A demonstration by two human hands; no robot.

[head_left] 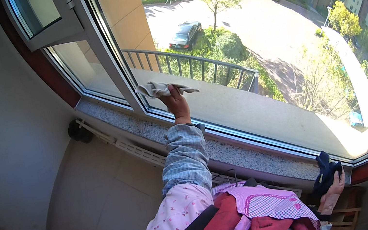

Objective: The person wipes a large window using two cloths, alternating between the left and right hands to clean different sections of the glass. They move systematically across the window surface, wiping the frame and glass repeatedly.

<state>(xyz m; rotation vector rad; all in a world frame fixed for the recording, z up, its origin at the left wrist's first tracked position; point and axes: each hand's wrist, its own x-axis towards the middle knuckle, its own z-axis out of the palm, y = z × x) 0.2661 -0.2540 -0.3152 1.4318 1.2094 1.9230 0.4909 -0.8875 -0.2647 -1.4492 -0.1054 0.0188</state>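
My left hand (pixel 175 102) is closed round a crumpled grey-beige cloth (pixel 158 89) at the lower left of the large window pane (pixel 251 103), close to the upright frame. I cannot tell how firmly the cloth touches the glass. At the lower right, my right hand (pixel 333 188) is closed on a dark navy cloth (pixel 324 172) beside the right end of the speckled stone sill (pixel 251 161). Some of its fingers are hidden by the cloth. My left arm stretches forward over the sill in a grey checked sleeve and a pink oversleeve.
A smaller window sash (pixel 41 17) stands at the upper left. Below the sill runs a pale slatted radiator (pixel 139 152). A wooden slatted piece of furniture (pixel 347 214) is at the lower right. Outside are a railing (pixel 204 64), trees and a dark car (pixel 185 35).
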